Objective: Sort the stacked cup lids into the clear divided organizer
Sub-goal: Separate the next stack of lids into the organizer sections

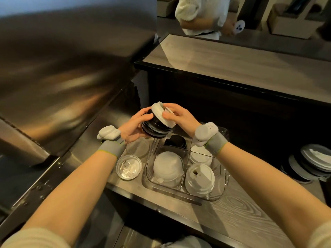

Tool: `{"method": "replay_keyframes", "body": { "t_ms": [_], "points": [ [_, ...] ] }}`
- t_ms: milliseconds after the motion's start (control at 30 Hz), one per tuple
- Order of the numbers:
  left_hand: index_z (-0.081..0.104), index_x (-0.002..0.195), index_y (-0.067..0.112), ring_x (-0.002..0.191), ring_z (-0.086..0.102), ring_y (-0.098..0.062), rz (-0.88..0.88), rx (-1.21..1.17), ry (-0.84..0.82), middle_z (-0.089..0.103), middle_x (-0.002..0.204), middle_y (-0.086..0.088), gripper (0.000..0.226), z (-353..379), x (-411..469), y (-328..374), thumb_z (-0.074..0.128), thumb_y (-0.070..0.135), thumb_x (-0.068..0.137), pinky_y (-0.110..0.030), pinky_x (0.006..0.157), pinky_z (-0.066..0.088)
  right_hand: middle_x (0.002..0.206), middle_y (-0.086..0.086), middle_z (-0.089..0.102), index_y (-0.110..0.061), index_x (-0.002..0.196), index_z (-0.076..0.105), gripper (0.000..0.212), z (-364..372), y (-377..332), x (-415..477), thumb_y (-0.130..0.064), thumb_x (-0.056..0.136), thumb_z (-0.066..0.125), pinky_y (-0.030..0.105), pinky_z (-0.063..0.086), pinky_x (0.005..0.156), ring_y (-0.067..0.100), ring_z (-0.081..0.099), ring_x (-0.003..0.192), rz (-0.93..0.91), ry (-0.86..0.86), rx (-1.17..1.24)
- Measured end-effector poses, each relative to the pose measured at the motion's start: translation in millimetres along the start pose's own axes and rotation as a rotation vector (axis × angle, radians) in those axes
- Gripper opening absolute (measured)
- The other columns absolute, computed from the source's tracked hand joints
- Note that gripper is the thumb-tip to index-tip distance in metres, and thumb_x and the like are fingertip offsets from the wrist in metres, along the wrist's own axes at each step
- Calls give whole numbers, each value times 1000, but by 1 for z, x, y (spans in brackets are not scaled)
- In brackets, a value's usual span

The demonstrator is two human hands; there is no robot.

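Wood-grain counter (241,217) under clear organizer (219,194)

I'm looking down at what seems to be a café or drinks counter. A big brushed steel surface (62,72) fills my left side, and a raised wood-grain ledge (232,63) runs across the front like a serving shelf. On the lower wood counter (241,212) sits a clear organizer (222,194) stocked with takeaway cup lids (199,178). A second person (200,15) stands beyond the ledge.
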State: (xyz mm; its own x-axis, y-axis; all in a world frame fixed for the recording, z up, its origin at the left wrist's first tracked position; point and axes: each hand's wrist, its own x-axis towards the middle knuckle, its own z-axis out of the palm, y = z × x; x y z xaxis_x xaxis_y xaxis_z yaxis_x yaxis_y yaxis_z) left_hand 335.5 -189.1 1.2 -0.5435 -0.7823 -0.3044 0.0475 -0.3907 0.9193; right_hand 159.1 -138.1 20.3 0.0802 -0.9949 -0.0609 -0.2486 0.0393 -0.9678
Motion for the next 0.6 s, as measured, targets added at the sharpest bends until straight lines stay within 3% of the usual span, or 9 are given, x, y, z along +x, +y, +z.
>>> {"method": "replay_keyframes", "body": {
  "t_ms": [133,333,467,600],
  "points": [
    [49,124,28,106,57,-20,-1,30,19,59,111,0,28,8,0,-2,45,23,96,-42,83,52,137,7,48,-16,137,44,51,2,3,-6,-24,89,59,43,42,106,23,46,125,-37,11,-124],
    [52,123,27,106,59,-21,6,78,-15,61,112,-2,32,12,0,-2,51,15,93,-44,89,50,134,6,51,-17,135,46,45,-9,10,-17,-22,91,55,32,44,98,19,49,120,-29,18,-41],
    [56,114,31,104,59,-23,4,83,-67,60,111,-3,33,24,3,-2,51,8,91,-40,80,54,131,6,50,-18,135,44,44,-20,14,-28,-20,92,53,33,47,95,23,50,120,56,26,160],
    [58,114,30,101,62,-17,-25,49,-56,64,107,2,29,34,8,-6,49,13,93,-35,75,56,125,-5,48,-22,133,43,46,-39,19,-44,-21,90,58,18,42,90,10,48,114,-30,64,-49]
  ]
}}
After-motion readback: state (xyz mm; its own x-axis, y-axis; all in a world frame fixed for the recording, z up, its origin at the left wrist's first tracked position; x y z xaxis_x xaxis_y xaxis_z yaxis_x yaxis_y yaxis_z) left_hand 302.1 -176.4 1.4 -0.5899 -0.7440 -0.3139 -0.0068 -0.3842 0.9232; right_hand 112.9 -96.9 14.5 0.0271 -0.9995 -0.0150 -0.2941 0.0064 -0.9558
